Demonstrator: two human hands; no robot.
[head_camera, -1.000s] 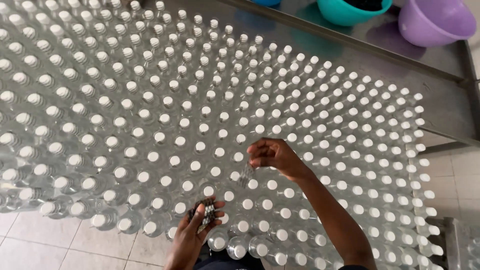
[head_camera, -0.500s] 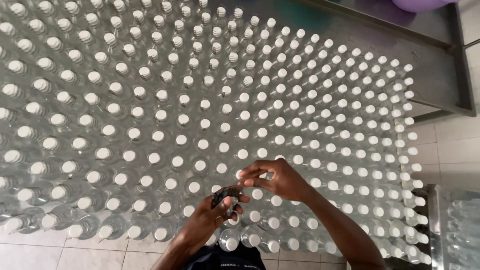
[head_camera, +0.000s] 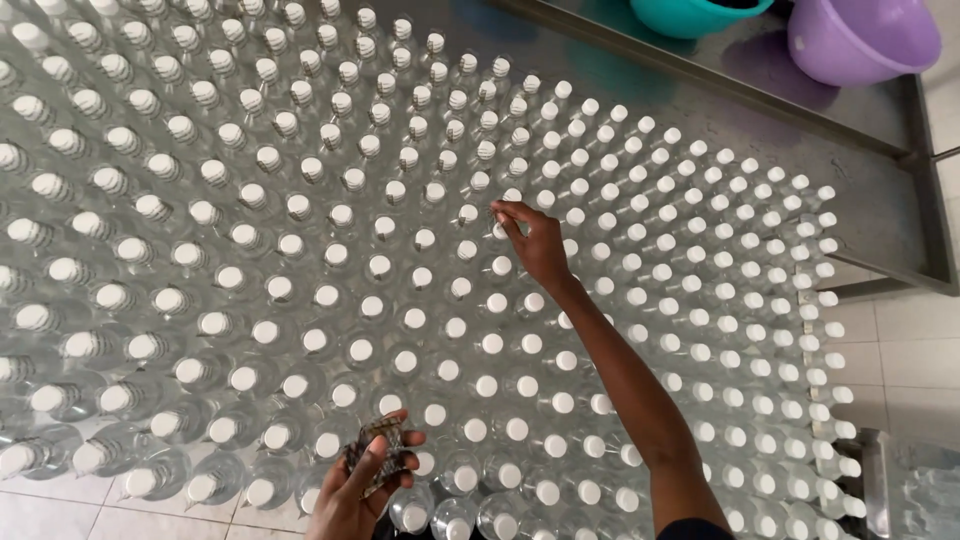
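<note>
Bottle cap (head_camera: 499, 229) pinched in right hand (head_camera: 537, 242) grip, left hand (head_camera: 362, 478) grip grasping dark bundle (head_camera: 375, 452)

Many clear plastic bottles with white round caps (head_camera: 400, 318) stand in tight rows all around both hands. The left hand (head_camera: 362, 484) holds a small bunch of dark see-through wrappers (head_camera: 375, 455). The right hand (head_camera: 535, 240) touches one white cap (head_camera: 499, 230).

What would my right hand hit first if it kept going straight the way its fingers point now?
The right hand points up-left, its fingers already at a white-capped clear plastic bottle. Straight on, it would probably meet the next white bottle cap in that row first, though depth is hard to judge from above.
</note>
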